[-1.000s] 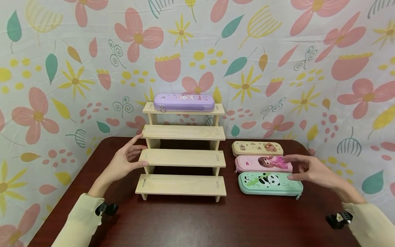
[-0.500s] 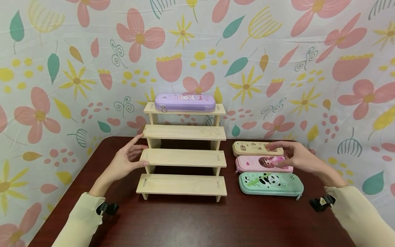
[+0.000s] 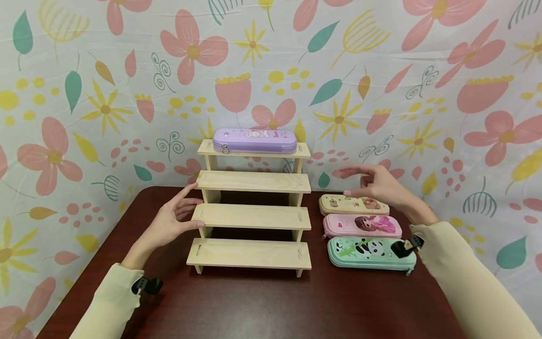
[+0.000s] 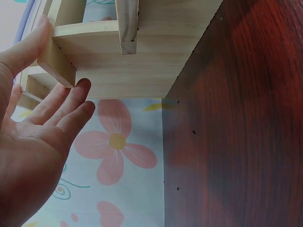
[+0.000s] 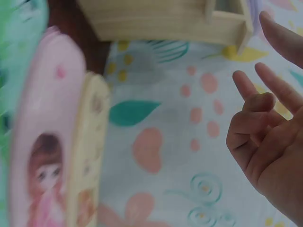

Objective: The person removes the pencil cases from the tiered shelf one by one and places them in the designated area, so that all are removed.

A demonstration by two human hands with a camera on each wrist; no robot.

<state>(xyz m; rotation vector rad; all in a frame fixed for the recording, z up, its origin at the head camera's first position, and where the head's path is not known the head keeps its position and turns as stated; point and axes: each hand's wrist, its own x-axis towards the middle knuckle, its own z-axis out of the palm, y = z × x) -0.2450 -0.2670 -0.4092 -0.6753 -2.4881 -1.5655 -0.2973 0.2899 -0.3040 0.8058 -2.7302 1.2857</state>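
In the head view a tiered wooden display stand [image 3: 250, 254] stands on the table. Its left side is touched by my left hand [image 3: 167, 225], the thumb at the end of one step and the index fingertip at the step above. From the left wrist, that hand [image 4: 35, 137] shows loosely bent fingers beside a step's end. My right hand [image 3: 378, 186] hovers over the cream pencil case [image 3: 353, 204], holding nothing, thumb and index finger apart. A purple pencil case [image 3: 254, 141] lies on the top step. Below the cream one are a pink pencil case [image 3: 362, 225] and a green panda pencil case [image 3: 368, 252].
The dark red-brown table [image 3: 271, 306] stretches in front of the stand. Behind everything hangs a floral cloth [image 3: 139, 70]. The three pencil cases lie in a column just right of the stand.
My right hand has moved up and left, from over the green and pink pencil cases to above the cream one. My left hand has stayed at the stand.
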